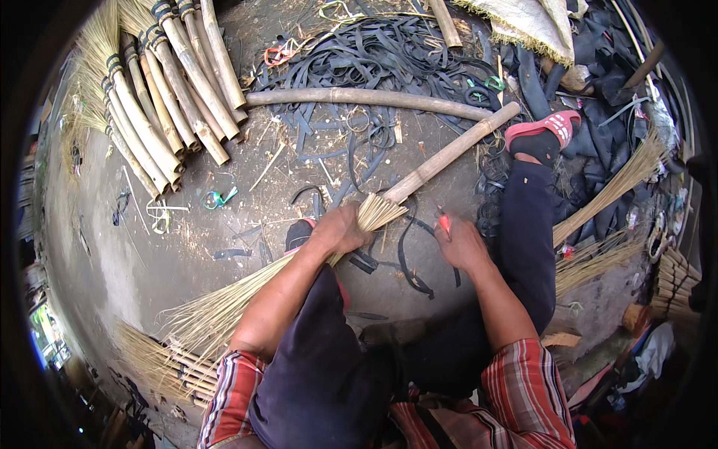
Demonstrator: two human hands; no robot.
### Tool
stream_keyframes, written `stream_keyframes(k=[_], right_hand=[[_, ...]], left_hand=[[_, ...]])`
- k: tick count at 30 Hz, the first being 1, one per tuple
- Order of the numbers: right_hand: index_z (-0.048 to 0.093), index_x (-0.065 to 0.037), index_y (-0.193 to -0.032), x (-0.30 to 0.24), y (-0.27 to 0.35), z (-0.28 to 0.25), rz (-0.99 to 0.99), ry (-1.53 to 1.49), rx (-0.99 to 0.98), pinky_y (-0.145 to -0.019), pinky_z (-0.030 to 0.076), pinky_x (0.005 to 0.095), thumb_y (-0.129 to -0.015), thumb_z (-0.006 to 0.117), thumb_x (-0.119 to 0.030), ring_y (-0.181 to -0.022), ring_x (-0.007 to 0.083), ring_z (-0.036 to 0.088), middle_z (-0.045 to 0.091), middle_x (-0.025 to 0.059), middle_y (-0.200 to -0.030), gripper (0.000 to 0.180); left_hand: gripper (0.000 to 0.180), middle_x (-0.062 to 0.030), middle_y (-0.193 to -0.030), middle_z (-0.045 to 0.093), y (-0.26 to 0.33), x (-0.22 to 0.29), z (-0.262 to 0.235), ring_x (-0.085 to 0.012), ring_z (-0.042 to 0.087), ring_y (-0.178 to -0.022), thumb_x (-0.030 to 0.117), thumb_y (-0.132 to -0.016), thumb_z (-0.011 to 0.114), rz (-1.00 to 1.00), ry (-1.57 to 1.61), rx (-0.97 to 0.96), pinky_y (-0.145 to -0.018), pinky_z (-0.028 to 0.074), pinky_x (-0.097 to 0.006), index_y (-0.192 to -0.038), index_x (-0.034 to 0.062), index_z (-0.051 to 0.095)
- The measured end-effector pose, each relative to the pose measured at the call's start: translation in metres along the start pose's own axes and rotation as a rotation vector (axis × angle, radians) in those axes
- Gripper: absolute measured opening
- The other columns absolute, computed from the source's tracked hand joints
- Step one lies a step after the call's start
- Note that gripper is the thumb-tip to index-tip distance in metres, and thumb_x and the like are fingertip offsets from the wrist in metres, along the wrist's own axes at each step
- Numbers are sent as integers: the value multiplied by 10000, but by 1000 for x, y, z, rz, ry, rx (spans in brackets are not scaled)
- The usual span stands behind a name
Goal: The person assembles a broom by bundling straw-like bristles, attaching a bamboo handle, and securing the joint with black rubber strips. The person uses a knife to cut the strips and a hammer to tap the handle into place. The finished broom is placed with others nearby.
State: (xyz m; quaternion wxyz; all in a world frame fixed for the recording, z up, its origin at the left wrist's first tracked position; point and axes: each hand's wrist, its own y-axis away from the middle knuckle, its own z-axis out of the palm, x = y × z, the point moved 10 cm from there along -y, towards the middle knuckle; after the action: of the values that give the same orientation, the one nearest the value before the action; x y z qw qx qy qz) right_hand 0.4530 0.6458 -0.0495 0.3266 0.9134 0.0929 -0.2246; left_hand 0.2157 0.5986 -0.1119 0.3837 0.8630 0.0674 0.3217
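Observation:
My left hand [345, 228] is closed around a bundle of broom straw [232, 292], whose cut ends poke out past the fist and whose wispy ends trail to the lower left. Just beyond those cut ends lies a bamboo pole [452, 159], slanting up to the right; whether the straw touches it I cannot tell. In my right hand [464, 245] is a small red-handled tool [445, 223] with a thin tip, its kind too blurred to make out. It is held a little to the right of the straw ends. Black rubber strips [407, 258] lie on the floor between my hands.
Brooms with bamboo handles [168, 90] are heaped at the far left. A tangle of black rubber strips [359, 56] lies at the back, behind another bamboo pole [359, 96]. More straw [609, 187] rests at the right, beyond my leg. My foot in a red slipper [542, 131] is beside the pole's end.

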Motion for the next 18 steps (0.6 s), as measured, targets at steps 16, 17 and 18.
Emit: stream_keyframes(k=[16,17,18], right_hand=[[578,-12,-1207,-18,14,55,-35,121,-221,-889,522,580,-1008,588,-276,-1029,528,662,700,320,-1063,331],[580,-8,-1197,-20,15,55,-39,67,-207,-892,520,581,-1007,586,-275,-1035,529,659,697,322,-1068,327],[581,-4,-1187,-22,17,57,-36,29,-211,-895,518,582,-1007,584,-273,-1041,529,656,695,324,-1074,323]], left_hand=[[616,-328,-1029,723,-9,-8,7,-470,713,-1006,353,-741,797,-29,-51,-100,-891,564,-497,-1180,-50,642],[623,-329,-1029,722,-9,-6,10,-470,711,-1012,352,-739,796,-6,-34,-133,-895,562,-495,-1187,-50,639],[641,-330,-1031,722,-9,-7,6,-471,709,-1020,354,-740,797,-13,-7,-98,-898,561,-494,-1201,-56,625]])
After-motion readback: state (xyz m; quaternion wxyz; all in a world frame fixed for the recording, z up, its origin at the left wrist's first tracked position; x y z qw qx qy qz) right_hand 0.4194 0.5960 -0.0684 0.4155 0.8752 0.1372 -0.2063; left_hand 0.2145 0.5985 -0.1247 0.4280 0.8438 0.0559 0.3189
